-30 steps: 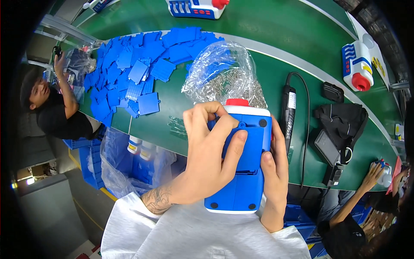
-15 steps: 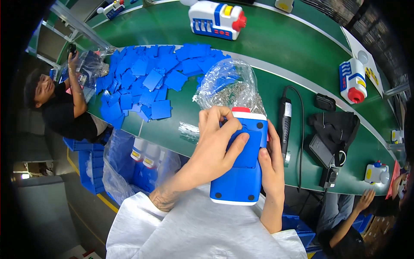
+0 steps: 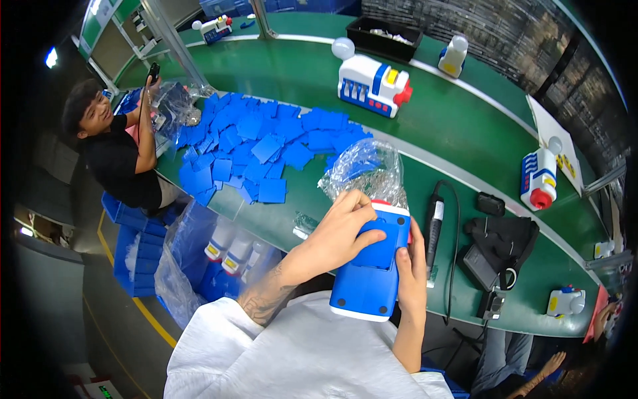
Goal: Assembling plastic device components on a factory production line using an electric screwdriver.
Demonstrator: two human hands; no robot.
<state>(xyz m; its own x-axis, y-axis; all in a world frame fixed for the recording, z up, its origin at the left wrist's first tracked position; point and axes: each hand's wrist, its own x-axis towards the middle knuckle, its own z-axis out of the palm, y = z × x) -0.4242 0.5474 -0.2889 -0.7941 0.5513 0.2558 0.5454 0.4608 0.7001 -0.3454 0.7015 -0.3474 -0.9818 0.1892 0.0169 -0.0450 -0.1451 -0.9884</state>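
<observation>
My right hand (image 3: 412,276) grips the right side of a blue-and-white plastic toy (image 3: 362,292), its blue face with dark round feet turned up. A square blue cover (image 3: 377,256) lies over the recess in that face. My left hand (image 3: 332,233) is closed at the cover's upper end, fingers curled over its edge and thumb above it; the fingertips are partly hidden. Just beyond the toy sits a clear plastic bag (image 3: 365,173) of small metal pieces, seemingly screws. A pile of blue square covers (image 3: 252,149) spreads over the green bench to the left.
Right of the toy lie a black electric screwdriver (image 3: 434,226) with its cable, a black pouch (image 3: 508,236) and a power adapter (image 3: 480,266). Similar toys (image 3: 373,86) stand on the green conveyor. Bagged toys fill a blue crate (image 3: 212,286) at lower left. A co-worker (image 3: 116,149) stands far left.
The view has tilted up, so the bench sits lower in the picture and more of its far side shows. Both hands stay on the toy; the left hand's fingers have shifted slightly over the cover.
</observation>
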